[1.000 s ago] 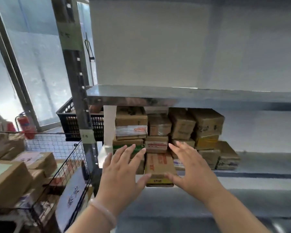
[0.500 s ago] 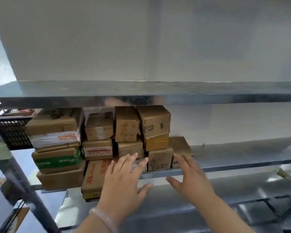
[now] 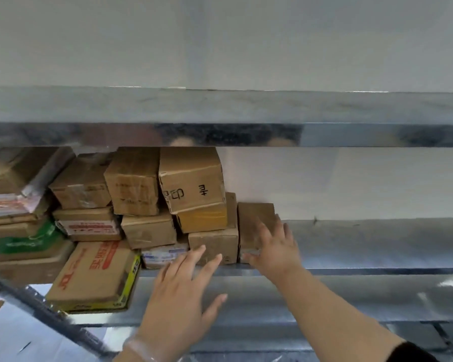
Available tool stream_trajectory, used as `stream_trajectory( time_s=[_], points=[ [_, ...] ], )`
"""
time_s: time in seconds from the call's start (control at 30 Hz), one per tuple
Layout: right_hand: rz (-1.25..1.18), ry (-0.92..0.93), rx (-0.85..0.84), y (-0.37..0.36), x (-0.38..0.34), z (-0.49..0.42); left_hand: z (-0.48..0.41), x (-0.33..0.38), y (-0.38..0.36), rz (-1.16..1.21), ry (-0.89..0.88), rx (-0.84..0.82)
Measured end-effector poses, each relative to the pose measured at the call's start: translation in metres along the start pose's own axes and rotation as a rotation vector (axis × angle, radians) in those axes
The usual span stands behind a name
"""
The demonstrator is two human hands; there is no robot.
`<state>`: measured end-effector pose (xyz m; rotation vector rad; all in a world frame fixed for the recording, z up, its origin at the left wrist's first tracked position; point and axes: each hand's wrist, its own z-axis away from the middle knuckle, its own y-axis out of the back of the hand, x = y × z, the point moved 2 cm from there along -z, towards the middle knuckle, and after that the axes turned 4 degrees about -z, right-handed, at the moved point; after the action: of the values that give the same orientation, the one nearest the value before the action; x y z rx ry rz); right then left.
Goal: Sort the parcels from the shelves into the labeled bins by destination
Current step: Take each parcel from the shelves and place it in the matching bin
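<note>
Several brown cardboard parcels are stacked on the left half of a metal shelf (image 3: 364, 231). At the right end of the stack lies a small flat brown parcel (image 3: 254, 218). My right hand (image 3: 275, 246) lies across its top, thumb at its front edge. In front of a squat brown parcel (image 3: 215, 244) my left hand (image 3: 183, 296) hovers with fingers spread, holding nothing. Above sits a box with black handwriting (image 3: 191, 178). A flat box with red print (image 3: 94, 275) juts out over the shelf edge at the lower left.
The upper shelf board (image 3: 246, 111) hangs right above the stack. A grey wall closes the back. The right half of the parcel shelf is bare metal. A dark frame bar (image 3: 45, 317) slants across the lower left corner.
The view has swung right, so the wire bins and upright post have left the frame. My right hand has reached forward onto the small end parcel. My left hand follows toward the stack.
</note>
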<state>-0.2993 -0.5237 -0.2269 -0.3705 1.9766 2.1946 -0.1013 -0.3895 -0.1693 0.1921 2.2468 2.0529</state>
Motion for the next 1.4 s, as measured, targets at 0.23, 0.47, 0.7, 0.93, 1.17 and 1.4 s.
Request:
stream_trajectory(
  time_s=[0.23, 0.47, 0.7, 0.93, 1.17, 1.4],
  points=[
    [-0.139, 0.077, -0.078, -0.017, 0.027, -0.021, -0.003, 0.002, -0.017, 0.148, 0.088, -0.12],
    [-0.327, 0.095, 0.043, -0.019, 0.057, 0.001, -0.014, 0.027, -0.017, 0.198, 0.097, -0.161],
    [-0.403, 0.292, 0.381, 0.017, 0.067, 0.082, -0.028, 0.06, 0.005, 0.611, 0.084, -0.082],
    [-0.413, 0.43, 0.527, 0.066, 0.038, 0.152, -0.027, 0.079, 0.031, 1.403, 0.161, -0.173],
    [-1.276, 0.314, 0.111, 0.096, -0.002, 0.178, 0.007, 0.03, 0.053, 1.697, 0.107, -0.118],
    [-1.46, 0.266, -0.104, 0.086, -0.083, 0.191, 0.065, -0.029, 0.076, 1.52, 0.273, 0.097]
  ],
)
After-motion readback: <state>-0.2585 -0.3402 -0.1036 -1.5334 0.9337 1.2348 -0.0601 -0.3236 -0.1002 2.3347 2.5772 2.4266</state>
